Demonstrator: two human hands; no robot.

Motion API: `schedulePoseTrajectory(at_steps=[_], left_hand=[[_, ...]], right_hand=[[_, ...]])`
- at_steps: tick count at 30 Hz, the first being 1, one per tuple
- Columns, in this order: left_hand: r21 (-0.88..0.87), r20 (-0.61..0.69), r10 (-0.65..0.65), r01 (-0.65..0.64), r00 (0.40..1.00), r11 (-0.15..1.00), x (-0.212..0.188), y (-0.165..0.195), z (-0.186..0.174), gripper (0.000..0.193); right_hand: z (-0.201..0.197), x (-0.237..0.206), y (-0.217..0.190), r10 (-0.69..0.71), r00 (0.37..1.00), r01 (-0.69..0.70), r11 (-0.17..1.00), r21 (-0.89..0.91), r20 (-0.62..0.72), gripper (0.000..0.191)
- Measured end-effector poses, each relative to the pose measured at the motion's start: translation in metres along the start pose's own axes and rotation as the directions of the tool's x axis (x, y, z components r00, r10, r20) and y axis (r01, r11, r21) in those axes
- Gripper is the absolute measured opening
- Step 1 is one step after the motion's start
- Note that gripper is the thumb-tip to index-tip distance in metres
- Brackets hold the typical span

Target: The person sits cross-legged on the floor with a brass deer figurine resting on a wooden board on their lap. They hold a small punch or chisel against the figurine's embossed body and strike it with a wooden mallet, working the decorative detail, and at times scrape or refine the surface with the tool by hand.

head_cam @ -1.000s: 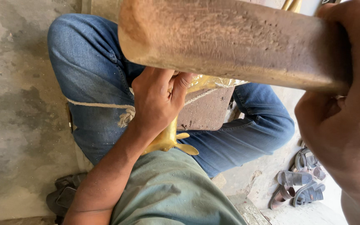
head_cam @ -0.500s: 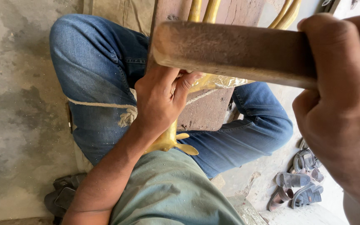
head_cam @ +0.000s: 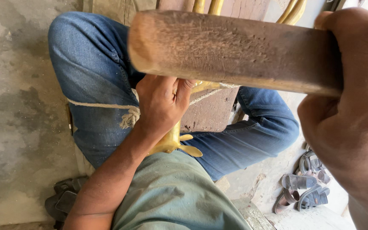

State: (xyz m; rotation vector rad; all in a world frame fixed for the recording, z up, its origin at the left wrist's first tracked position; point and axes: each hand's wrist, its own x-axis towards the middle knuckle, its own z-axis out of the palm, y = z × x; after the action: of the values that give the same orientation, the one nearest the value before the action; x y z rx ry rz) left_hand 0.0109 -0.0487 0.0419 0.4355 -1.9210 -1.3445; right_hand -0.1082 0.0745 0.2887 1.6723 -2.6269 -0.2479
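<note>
Close to the camera, the right hand (head_cam: 354, 123) is gripping a wooden handle (head_cam: 235, 53) — fingers clamped round it — while the left hand (head_cam: 162, 104) is clasping a brass piece (head_cam: 171, 140)

Thick worn wooden club (head_cam: 235, 51) raised level above golden brass piece (head_cam: 173, 140)

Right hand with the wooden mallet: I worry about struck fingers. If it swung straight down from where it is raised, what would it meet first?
Most likely the left hand, gripping the yellow brass piece directly under the wooden mallet held by the right hand. Depth is unclear, so it might land just beyond the knuckles.
</note>
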Motion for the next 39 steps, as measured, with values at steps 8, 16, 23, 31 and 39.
schedulePoseTrajectory(at_steps=[8,16,23,31,39], left_hand=[[-0.005,-0.014,0.026,-0.026,1.000,1.000,0.005,0.005,-0.001,0.011],[-0.135,0.033,-0.107,0.111,0.994,0.985,0.014,0.016,-0.003,0.015],[-0.143,0.018,-0.087,0.089,0.996,0.986,0.007,0.012,-0.002,0.016],[0.066,-0.020,0.094,-0.092,0.995,0.994,-0.003,0.000,0.001,0.016],[0.009,-0.021,-0.006,0.006,1.000,1.000,-0.005,-0.010,0.003,0.021]], right_hand=[[0.004,0.000,-0.001,-0.051,0.999,0.048,0.989,-0.141,-0.015,0.050],[0.001,0.010,-0.005,-0.042,0.999,0.042,0.974,-0.221,0.003,0.049],[-0.003,0.015,-0.013,-0.066,0.998,0.066,0.967,-0.246,0.009,0.044],[0.001,0.004,-0.006,-0.057,0.998,0.057,0.982,-0.180,0.007,0.048],[-0.001,0.002,-0.002,-0.091,0.996,0.089,0.991,-0.096,-0.020,0.054]])
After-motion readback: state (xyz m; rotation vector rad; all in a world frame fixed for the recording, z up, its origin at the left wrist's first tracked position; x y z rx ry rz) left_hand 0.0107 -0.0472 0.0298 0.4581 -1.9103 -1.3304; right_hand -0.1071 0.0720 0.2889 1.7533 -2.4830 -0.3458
